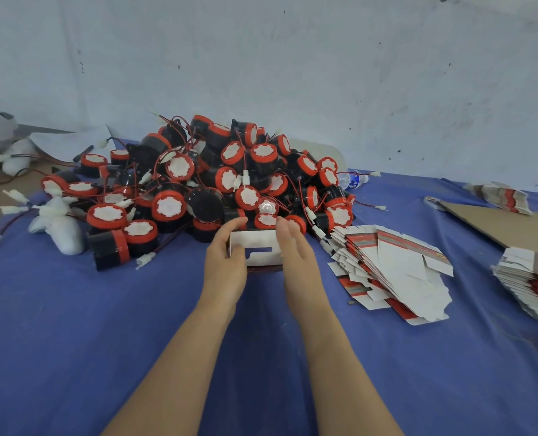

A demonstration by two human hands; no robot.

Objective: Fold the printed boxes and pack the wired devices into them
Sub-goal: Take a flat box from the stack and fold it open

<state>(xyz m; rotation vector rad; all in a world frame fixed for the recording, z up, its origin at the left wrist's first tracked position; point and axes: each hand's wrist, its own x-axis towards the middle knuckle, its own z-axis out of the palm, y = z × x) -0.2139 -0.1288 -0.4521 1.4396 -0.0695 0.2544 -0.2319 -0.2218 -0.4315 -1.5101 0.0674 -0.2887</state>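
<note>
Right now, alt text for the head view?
The left hand grips a small white cardboard box on the blue cloth, the right hand flat against it. Behind: a heap of red-and-black round wired devices; right, flattened printed boxes.

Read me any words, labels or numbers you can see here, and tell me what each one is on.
No text can be read.
On the flat printed boxes: red and grey print, too blurred.
On the water bottle: blue label, too small.
On the held box: white face, no print visible.
</note>
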